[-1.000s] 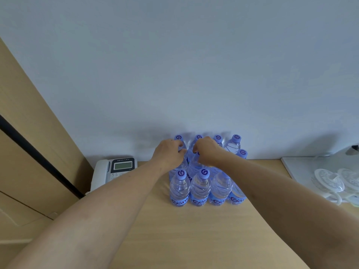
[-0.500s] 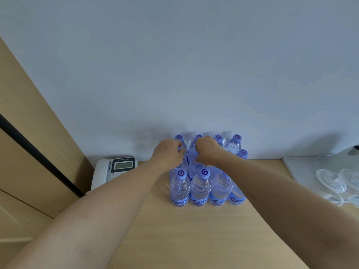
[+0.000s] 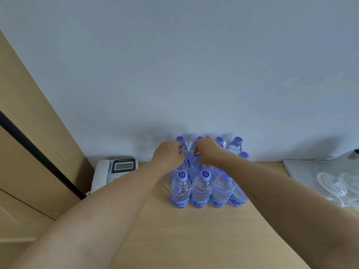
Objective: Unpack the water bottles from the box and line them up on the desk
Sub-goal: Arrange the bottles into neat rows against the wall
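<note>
Several clear water bottles (image 3: 201,188) with purple caps and blue labels stand packed in rows on the wooden desk (image 3: 194,239), against the wall. My left hand (image 3: 171,154) rests on the tops of bottles at the back left of the group, its fingers curled around a bottle neck. Close beside it, my right hand (image 3: 208,152) is curled over a bottle in the middle row. Both arms reach over the desk and hide part of the middle bottles. No box is in view.
A grey desk phone (image 3: 114,172) sits left of the bottles by the wooden wall panel (image 3: 29,133). A white tray (image 3: 303,171) with clear glass lids or cups (image 3: 330,185) lies at the right edge. The pale wall stands right behind the bottles.
Both hands have crept slightly toward the back row and stay closed on the bottle tops. The bottles have not visibly moved.
</note>
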The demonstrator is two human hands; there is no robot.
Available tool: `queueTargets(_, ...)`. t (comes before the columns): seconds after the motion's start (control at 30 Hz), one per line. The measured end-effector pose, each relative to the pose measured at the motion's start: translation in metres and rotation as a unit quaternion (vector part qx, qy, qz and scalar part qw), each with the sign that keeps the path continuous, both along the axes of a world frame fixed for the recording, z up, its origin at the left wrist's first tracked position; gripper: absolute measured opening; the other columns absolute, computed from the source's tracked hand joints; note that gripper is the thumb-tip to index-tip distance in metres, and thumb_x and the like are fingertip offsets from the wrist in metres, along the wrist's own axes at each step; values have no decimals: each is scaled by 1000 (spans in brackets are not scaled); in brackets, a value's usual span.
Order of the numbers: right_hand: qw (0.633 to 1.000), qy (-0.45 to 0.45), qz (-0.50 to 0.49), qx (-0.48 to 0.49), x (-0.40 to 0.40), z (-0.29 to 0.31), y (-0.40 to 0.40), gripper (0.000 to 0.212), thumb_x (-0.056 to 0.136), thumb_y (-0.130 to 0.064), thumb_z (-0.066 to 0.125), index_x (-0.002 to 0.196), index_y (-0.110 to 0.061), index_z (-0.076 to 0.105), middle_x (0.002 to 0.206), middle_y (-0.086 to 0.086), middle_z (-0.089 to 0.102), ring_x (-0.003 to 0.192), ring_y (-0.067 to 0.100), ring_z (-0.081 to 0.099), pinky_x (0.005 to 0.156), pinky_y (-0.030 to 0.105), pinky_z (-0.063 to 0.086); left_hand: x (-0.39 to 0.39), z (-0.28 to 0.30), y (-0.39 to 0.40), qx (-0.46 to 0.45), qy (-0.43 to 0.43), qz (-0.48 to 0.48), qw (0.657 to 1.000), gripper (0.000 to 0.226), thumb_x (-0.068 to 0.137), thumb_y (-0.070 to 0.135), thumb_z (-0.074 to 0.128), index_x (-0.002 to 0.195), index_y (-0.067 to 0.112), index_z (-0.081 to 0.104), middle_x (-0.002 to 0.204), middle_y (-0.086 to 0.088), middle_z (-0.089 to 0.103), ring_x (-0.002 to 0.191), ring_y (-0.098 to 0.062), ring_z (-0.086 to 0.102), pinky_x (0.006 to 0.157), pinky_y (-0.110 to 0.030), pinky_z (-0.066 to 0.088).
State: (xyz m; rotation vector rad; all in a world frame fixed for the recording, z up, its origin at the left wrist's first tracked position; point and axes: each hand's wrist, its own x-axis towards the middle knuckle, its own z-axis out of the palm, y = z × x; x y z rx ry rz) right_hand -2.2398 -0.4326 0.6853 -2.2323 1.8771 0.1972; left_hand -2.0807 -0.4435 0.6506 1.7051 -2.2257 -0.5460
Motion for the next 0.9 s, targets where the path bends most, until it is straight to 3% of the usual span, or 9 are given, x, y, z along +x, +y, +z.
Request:
queueTargets(0.13, 1000, -2, 7, 9, -1, 2, 0, 40, 86, 7, 54, 115, -15, 72, 118, 10, 64, 78, 24, 58, 54, 24, 42, -1, 1, 0, -1, -2, -2, 1000, 33, 95, 32, 51, 118, 14, 66, 113, -12, 64, 103, -30, 59, 88, -41, 51)
queueTargets(0.2, 1000, -24, -1, 11, -2, 0, -2, 40, 84, 5, 58, 115, -16, 72, 117, 6, 66, 80, 21, 58, 57, 22, 46, -1, 2, 0, 0, -2, -1, 1000, 33, 94, 32, 52, 119, 14, 66, 115, -11, 64, 105, -30, 59, 89, -42, 51)
queueTargets(0.27, 999, -39, -15, 19, -3, -2, -4, 33, 81, -10, 72, 114, -14, 71, 111, 5, 68, 93, 22, 63, 72, 28, 54, 0, 2, -1, 2, -2, -3, 1000, 33, 94, 32, 52, 120, 15, 65, 115, -11, 64, 105, -30, 59, 89, -41, 51)
queueTargets(0.33, 999, -29, -38, 15, -2, -4, -5, 25, 77, -32, 79, 85, -10, 69, 82, 6, 65, 75, 20, 62, 62, 30, 53, 0, 3, -2, 1, -6, -8, 1000, 34, 95, 33, 52, 123, 16, 64, 116, -11, 64, 106, -30, 58, 90, -41, 51)
queueTargets(0.37, 998, -21, -54, 6, -2, -5, -5, 33, 76, -35, 79, 66, -12, 58, 67, 5, 55, 59, 17, 53, 50, 27, 45, 0, 3, -2, 1, -7, -10, 1000, 35, 95, 33, 52, 124, 16, 63, 116, -11, 63, 107, -30, 58, 90, -41, 51)
queueTargets(0.43, 998, -16, -59, 3, 0, -6, -4, 50, 77, -32, 78, 54, -13, 39, 56, 1, 39, 47, 14, 37, 40, 23, 30, 0, 3, -2, 2, -7, -13, 1000, 35, 95, 33, 52, 125, 17, 62, 117, -11, 63, 107, -30, 58, 91, -41, 50)
queueTargets(0.73, 1000, -7, -13, 3, -2, -3, -2, 45, 78, -14, 69, 55, -14, 31, 58, 2, 30, 53, 19, 30, 40, 23, 23, 0, 2, -4, 0, -20, -17, 1000, 34, 96, 35, 51, 121, 15, 64, 110, -11, 65, 100, -29, 59, 86, -40, 51)
queueTargets(0.83, 1000, 2, -8, -1, -3, -6, -3, 34, 81, -12, 69, 59, -11, 42, 62, 4, 39, 55, 19, 38, 42, 23, 30, -1, 3, -4, 1, -24, -16, 1000, 34, 96, 34, 51, 122, 16, 63, 111, -11, 65, 101, -29, 59, 87, -40, 52)
queueTargets(0.9, 1000, 8, -3, 2, -3, -6, -5, 8, 83, -11, 67, 79, -7, 62, 76, 8, 54, 64, 21, 52, 49, 27, 44, -1, 3, -3, 1, -25, -14, 1000, 34, 96, 34, 51, 122, 16, 64, 111, -10, 64, 101, -29, 60, 86, -40, 52)
